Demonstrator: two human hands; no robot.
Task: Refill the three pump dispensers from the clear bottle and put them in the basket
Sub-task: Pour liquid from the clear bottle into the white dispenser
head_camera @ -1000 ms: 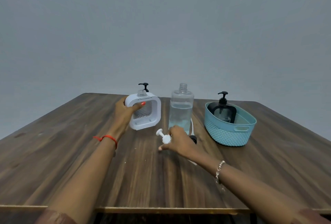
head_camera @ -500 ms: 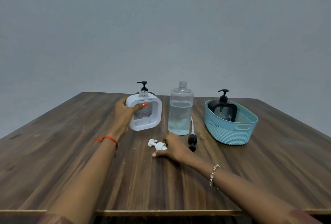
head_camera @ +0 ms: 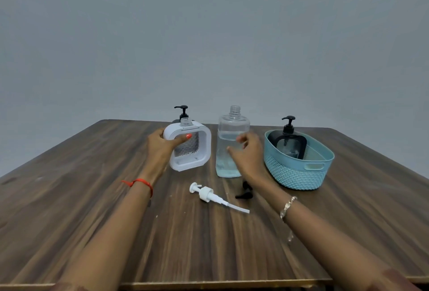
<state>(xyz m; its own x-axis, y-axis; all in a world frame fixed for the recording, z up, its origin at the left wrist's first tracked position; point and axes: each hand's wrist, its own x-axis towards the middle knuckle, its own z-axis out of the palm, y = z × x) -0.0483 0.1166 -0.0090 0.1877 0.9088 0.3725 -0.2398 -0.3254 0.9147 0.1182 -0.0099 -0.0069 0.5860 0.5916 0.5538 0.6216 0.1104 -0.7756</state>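
Note:
My left hand (head_camera: 160, 149) grips the white square dispenser (head_camera: 197, 151), which stands uncapped at mid-table. Its white pump (head_camera: 209, 194) lies on the wood in front of it. Behind it, only the black pump (head_camera: 183, 110) of a second dispenser shows. The clear bottle (head_camera: 232, 128), uncapped and over half full, stands to the right. My right hand (head_camera: 248, 153) hovers at its front with fingers spread, holding nothing. A black cap (head_camera: 245, 193) lies beneath my right wrist. A black dispenser (head_camera: 289, 142) stands in the teal basket (head_camera: 299, 174).
The wooden table (head_camera: 92, 209) ends in a front edge close to me. A plain grey wall lies behind the far edge. The basket sits toward the right side of the table.
My right hand has let go of the white pump, which now lies on the table, and has risen to the front of the clear bottle. My left hand keeps hold of the white dispenser.

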